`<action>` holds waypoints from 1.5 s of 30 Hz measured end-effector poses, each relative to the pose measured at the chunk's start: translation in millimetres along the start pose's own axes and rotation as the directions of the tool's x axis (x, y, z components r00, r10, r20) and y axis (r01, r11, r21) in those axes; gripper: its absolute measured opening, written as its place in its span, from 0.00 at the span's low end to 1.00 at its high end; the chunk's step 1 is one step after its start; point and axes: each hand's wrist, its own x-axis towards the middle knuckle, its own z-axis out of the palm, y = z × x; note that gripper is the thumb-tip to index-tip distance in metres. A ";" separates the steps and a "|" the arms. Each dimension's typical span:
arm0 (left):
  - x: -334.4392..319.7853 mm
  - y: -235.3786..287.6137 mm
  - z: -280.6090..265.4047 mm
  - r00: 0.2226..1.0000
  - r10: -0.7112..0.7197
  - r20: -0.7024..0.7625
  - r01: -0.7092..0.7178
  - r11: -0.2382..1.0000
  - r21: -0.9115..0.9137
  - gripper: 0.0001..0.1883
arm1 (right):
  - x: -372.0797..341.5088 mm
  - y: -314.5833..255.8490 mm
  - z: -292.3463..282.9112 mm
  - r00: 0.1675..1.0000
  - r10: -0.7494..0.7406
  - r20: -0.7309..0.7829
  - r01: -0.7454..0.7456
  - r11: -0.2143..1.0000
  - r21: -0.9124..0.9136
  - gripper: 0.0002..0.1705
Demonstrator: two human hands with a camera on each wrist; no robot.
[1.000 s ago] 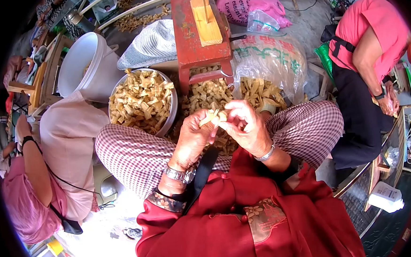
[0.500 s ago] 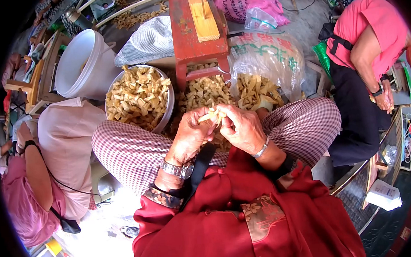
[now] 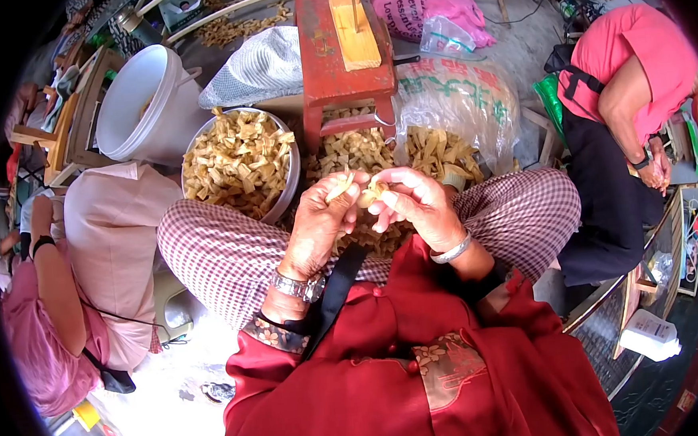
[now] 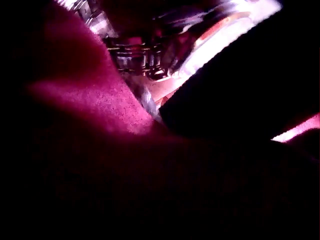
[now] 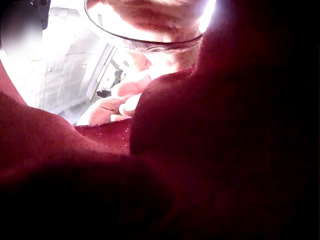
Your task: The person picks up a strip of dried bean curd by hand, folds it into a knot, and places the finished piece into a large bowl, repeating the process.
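In the head view, my left hand [image 3: 316, 224] pinches a pale yellow strip [image 3: 339, 188] between thumb and fingers. Just beside it, my right hand [image 3: 428, 211] pinches a small knotted yellow piece [image 3: 372, 193] at its fingertips. Both hands are held over my lap, in front of a heap of similar yellow pieces [image 3: 353, 152]. A tub [image 3: 294, 173] filled with more of them stands at the left knee. Sleeve cloth blocks most of both wrist views; a watch [image 4: 142, 57] shows in the left one, a bracelet [image 5: 150, 45] and some fingers in the right.
A red wooden bench [image 3: 333, 83] with a wooden block [image 3: 357, 46] on it stands straight ahead. Beside it lies a clear plastic sack [image 3: 470, 99]. At the left is a white bucket [image 3: 131, 111]. People sit close on both sides, one in a pink top [image 3: 635, 57].
Half a second ago both hands were close together on the yellow material. They have since moved slightly apart, each with a piece at its fingertips.
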 end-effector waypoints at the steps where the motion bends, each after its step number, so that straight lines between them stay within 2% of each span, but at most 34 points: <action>1: 0.4 0.2 2.5 0.999 0.046 0.000 -0.046 0.999 0.022 0.11 | -0.2 -1.6 0.5 0.999 0.035 -0.006 -0.035 0.999 0.023 0.16; 2: -0.4 1.9 4.6 0.997 0.071 0.004 -0.071 0.997 0.039 0.11 | -0.3 -2.5 0.8 0.997 0.070 -0.010 -0.070 0.996 0.047 0.16; 4: -2.3 5.7 8.5 0.993 0.121 0.015 -0.122 0.990 0.073 0.12 | 2.1 1.2 -1.7 0.999 0.042 -0.020 -0.041 0.998 0.038 0.15; 5: 0.6 -1.0 9.3 0.979 0.202 -0.023 -0.198 0.974 0.109 0.13 | 3.0 3.5 -3.4 0.999 0.027 -0.026 -0.026 0.999 0.033 0.15; 8: 1.9 -3.6 5.6 0.975 0.217 0.044 -0.222 0.956 0.193 0.13 | 4.1 9.7 -1.5 0.997 0.052 -0.053 -0.046 0.994 0.100 0.13; 9: 2.0 -3.2 6.7 0.989 0.150 0.007 -0.149 0.974 0.170 0.14 | 4.2 9.7 0.4 0.997 0.049 -0.061 -0.044 0.996 0.080 0.12; 11: -0.2 -2.9 7.8 0.991 0.134 -0.013 -0.129 0.975 0.182 0.15 | 4.1 8.1 3.4 0.996 0.041 -0.078 -0.038 0.999 0.038 0.10; 14: -1.6 -0.4 7.1 0.993 0.113 0.038 -0.117 0.979 0.169 0.14 | 5.1 8.4 -1.8 0.997 0.076 -0.007 -0.075 0.997 0.023 0.13; 17: -1.7 -0.7 5.4 0.987 0.131 0.091 -0.147 0.970 0.196 0.12 | 2.7 6.4 -8.6 0.983 0.148 0.105 -0.169 0.960 0.225 0.21; 20: -0.1 -6.6 3.6 0.974 0.171 0.146 -0.203 0.948 0.246 0.11 | 1.4 4.9 -10.2 0.985 0.157 0.072 -0.159 0.987 0.022 0.28; 21: 0.1 -7.9 4.0 0.969 0.183 0.168 -0.223 0.939 0.262 0.11 | -0.3 0.3 -3.2 0.985 0.171 0.002 -0.171 0.984 -0.039 0.27; 24: -3.9 0.3 7.3 0.963 0.193 0.190 -0.254 0.885 0.390 0.10 | 0.3 6.0 -7.5 0.981 0.191 0.011 -0.184 0.957 -0.226 0.26; 25: -5.2 4.9 8.8 0.954 0.221 0.203 -0.295 0.820 0.491 0.11 | -0.7 3.5 -7.5 0.981 0.192 0.007 -0.181 0.936 -0.301 0.26; 29: -6.6 7.0 8.5 0.941 0.238 0.241 -0.337 0.719 0.608 0.12 | -1.3 3.4 -3.8 0.984 0.170 0.046 -0.145 0.931 -0.335 0.29; 34: -5.9 6.9 6.8 0.918 0.268 0.292 -0.397 0.611 0.685 0.14 | -1.6 4.6 -3.6 0.970 0.223 0.099 -0.183 0.934 -0.306 0.29; 37: -5.4 5.3 5.9 0.922 0.245 0.299 -0.386 0.601 0.700 0.13 | -0.4 7.7 -7.2 0.958 0.258 0.128 -0.220 0.942 -0.255 0.27; 38: -6.0 7.0 6.4 0.926 0.232 0.297 -0.376 0.618 0.690 0.13 | -0.3 8.9 -8.1 0.952 0.273 0.138 -0.237 0.944 -0.232 0.27; 40: -7.6 12.3 9.0 0.933 0.205 0.296 -0.356 0.650 0.671 0.12 | -2.4 2.6 -1.4 0.958 0.278 0.067 -0.264 0.950 -0.166 0.24; 43: -5.6 2.2 8.7 0.942 0.222 0.253 -0.324 0.802 0.502 0.10 | -5.4 -1.0 7.0 0.968 0.249 -0.004 -0.249 0.964 -0.092 0.20; 45: -5.7 5.3 8.9 0.967 0.113 0.229 -0.203 0.884 0.422 0.09 | -5.3 0.8 9.1 0.974 0.225 -0.032 -0.226 0.973 -0.047 0.19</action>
